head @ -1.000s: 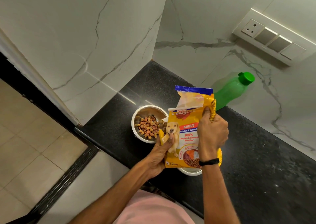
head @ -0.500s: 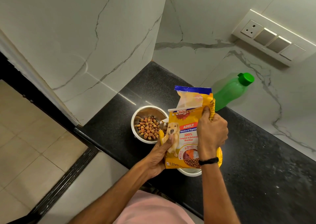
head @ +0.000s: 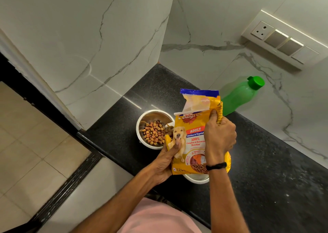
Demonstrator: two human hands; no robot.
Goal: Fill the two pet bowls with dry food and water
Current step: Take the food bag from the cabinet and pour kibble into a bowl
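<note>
**With the kibble bag [head: 193, 140] upright in two hands, food is in one bowl only**

Because the bag is a thin glossy plastic pouch, it will likely crumple and slip under the fingers, and the loose pellets inside will shift its weight when it tips. It looks light enough for one hand, yet soft-sided. The safest holds are probably the crimped side seam and the bottom corner, not the slick printed face. Its torn top stands open, a pale flap sticking up.

The bag hangs near the countertop's [head: 266, 170] front edge, over the near steel bowl [head: 197, 179], most of which it hides. The left hand [head: 166, 161] grips the lower left edge, thumb pressed on the front face and fingers hidden behind. The right hand [head: 220, 138] is curled tightly round the upper right seam, a black wristband [head: 216, 166] below it.

Just beside the bag, further from the front edge, sits a round polished steel bowl [head: 154, 111]. It holds small brown and reddish kibble [head: 153, 132], blocky and dry. What the near bowl holds cannot be told.

The countertop is dark speckled stone, smooth and hard. By its back edge stands a green translucent plastic bottle [head: 237, 96] with its screw cap on, apart from the bowls. White veined marble lines the walls, one of which carries a switch panel [head: 284, 40].
</note>
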